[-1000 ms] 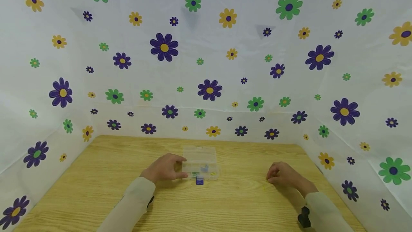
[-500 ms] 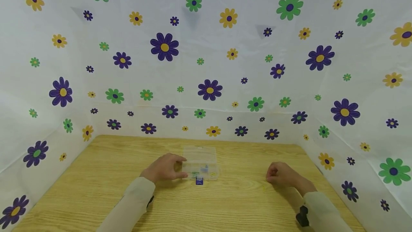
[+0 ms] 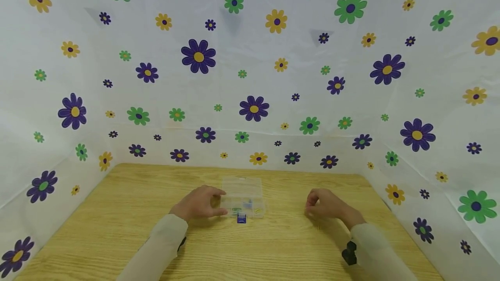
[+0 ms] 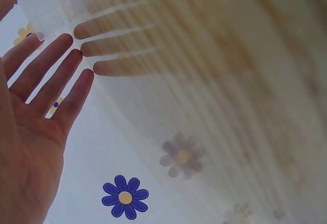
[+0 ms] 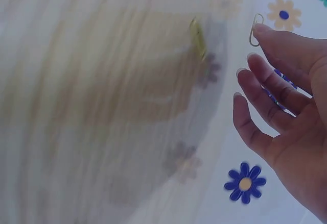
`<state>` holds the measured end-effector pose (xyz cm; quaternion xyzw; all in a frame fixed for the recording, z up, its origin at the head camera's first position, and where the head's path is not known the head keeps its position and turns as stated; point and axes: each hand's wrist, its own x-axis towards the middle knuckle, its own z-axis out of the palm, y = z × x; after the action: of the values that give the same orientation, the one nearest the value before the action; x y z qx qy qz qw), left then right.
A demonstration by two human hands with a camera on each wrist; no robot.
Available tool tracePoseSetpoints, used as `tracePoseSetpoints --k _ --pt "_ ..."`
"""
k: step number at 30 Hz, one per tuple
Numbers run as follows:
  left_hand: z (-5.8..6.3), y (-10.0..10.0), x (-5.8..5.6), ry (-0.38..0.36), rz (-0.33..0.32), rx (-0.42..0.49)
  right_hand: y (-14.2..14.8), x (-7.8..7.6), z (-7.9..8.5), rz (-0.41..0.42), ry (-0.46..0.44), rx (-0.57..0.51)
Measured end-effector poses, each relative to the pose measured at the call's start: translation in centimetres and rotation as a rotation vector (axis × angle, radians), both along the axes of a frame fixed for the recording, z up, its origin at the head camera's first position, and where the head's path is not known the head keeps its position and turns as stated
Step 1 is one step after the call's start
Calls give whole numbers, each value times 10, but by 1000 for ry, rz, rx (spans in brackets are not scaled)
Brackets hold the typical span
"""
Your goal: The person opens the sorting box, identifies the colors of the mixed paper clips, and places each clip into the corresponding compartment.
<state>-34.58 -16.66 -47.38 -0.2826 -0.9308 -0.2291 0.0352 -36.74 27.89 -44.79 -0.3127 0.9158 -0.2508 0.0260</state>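
Note:
In the head view a clear plastic box (image 3: 242, 186) lies with its lid raised at the back. A blue latch (image 3: 241, 218) sticks out at its front. Its compartments hold green paper clips (image 3: 236, 210), a light blue piece (image 3: 248, 204) and a yellow paper clip (image 3: 257, 211). My left hand (image 3: 200, 203) rests at the box's left side, thumb and index fingertips against it, the other fingers stretched out. Right of the box, my right hand (image 3: 325, 204) pinches a single yellow paper clip (image 5: 256, 30) at its fingertips, close over the table.
A wood-grain table (image 3: 250, 250) with a glossy surface carries everything and mirrors both hands in the wrist views. White flower-print sheeting (image 3: 250, 77) encloses the back and both sides.
My right hand has moved left, toward the box; the yellow paper clip seen on the table beside it earlier no longer shows there. The left hand and box have stayed put.

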Motion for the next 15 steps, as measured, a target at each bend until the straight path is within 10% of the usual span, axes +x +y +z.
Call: tracePoseSetpoints --k 15 --pt "-2 0 -2 -6 9 4 -59 -1 12 80 -18 -70"
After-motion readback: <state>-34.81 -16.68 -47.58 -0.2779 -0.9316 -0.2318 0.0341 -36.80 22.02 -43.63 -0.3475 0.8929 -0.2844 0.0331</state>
